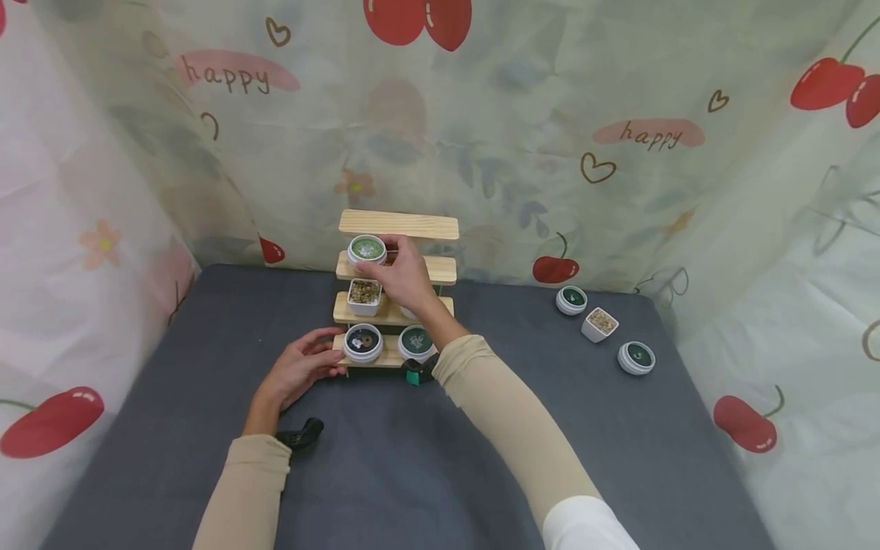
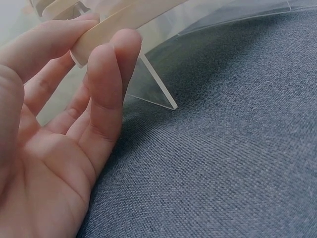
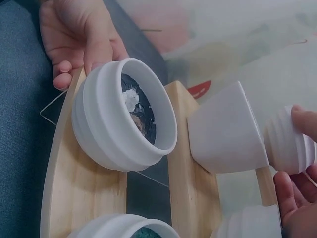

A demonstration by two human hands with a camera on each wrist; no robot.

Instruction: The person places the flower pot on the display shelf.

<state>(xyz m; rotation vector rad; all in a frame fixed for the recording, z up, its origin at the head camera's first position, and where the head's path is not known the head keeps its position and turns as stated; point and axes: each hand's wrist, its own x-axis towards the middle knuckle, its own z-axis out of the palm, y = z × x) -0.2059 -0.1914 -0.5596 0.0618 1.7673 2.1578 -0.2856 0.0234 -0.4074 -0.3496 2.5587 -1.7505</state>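
A tiered stand with pale wooden shelves (image 1: 399,224) and clear side supports (image 2: 161,84) stands at the table's back. My left hand (image 1: 302,367) pinches the left end of the lowest shelf (image 2: 99,37), thumb above and fingers below. My right hand (image 1: 409,279) grips a round white pot (image 1: 367,248) with a green top at the left of the second shelf from the top. Below it sits a square white pot (image 1: 364,296) with grainy filling. On the lowest shelf are a round dark-topped pot (image 1: 363,343) and a round green-topped pot (image 1: 415,343). My right forearm partly hides another pot.
At the table's right lie two round green-topped pots (image 1: 571,300) (image 1: 635,357) and a square pot (image 1: 600,325) with grainy filling. A printed curtain (image 1: 481,99) hangs behind and beside the dark grey table (image 1: 385,473). Black straps (image 1: 302,434) show at my wrists.
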